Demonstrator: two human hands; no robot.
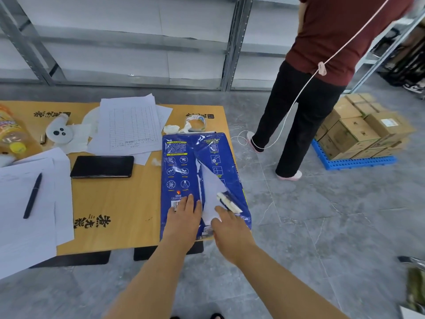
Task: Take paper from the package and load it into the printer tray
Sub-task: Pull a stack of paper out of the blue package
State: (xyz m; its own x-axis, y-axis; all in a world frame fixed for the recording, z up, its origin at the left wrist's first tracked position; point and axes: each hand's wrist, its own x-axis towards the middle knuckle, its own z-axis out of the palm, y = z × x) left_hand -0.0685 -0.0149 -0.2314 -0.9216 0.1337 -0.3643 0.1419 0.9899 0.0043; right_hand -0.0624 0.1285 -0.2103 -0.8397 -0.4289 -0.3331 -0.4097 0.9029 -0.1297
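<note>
A blue paper package [181, 166] lies lengthwise at the right end of the wooden table [119, 203]. Its wrapper is torn open down the middle, and white paper [212, 192] shows in the gap. My left hand [184, 217] lies flat on the wrapper's near left part, fingers spread. My right hand [230, 229] rests at the near end of the tear, its fingers on the white paper and the torn flap; whether it grips anything is unclear. No printer is in view.
On the table lie a black phone [102, 166], loose sheets [128, 125], a pen [33, 195] on paper, a tape roll [195, 122], tissues and a bottle [10, 132]. A person [317, 72] stands to the right with a trailing cable. Cardboard boxes [358, 127] sit on a blue pallet.
</note>
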